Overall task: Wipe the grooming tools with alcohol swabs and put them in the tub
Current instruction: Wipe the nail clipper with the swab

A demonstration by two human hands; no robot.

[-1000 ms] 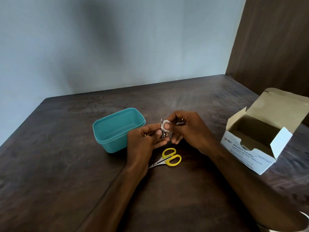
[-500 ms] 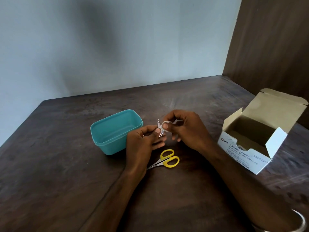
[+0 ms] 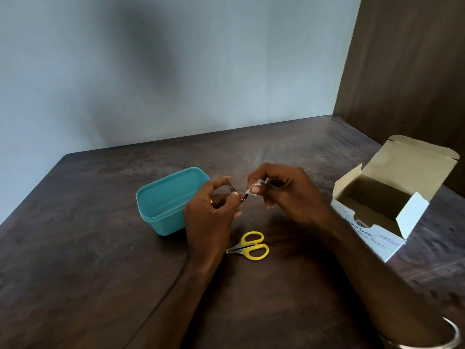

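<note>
My left hand [image 3: 210, 215] pinches a small metal nail clipper [image 3: 232, 190] above the table, just right of the teal tub [image 3: 163, 197]. My right hand [image 3: 284, 192] pinches a crumpled white alcohol swab [image 3: 251, 191] against the clipper's right end. The tub looks empty from here. Yellow-handled scissors [image 3: 251, 245] lie flat on the table below both hands, their blade tips hidden behind my left wrist.
An open white box of alcohol swabs [image 3: 382, 217] stands at the right, lid flap raised. A dark wooden panel [image 3: 407, 71] rises behind it. The dark table [image 3: 88, 260] meets a pale wall at the back. A metal bangle [image 3: 450, 336] circles my right wrist.
The hands have drawn slightly apart: the swab slid along to the clipper's right end, and the clipper tilted from upright toward lying sideways. Scissors, tub and box stayed put.
</note>
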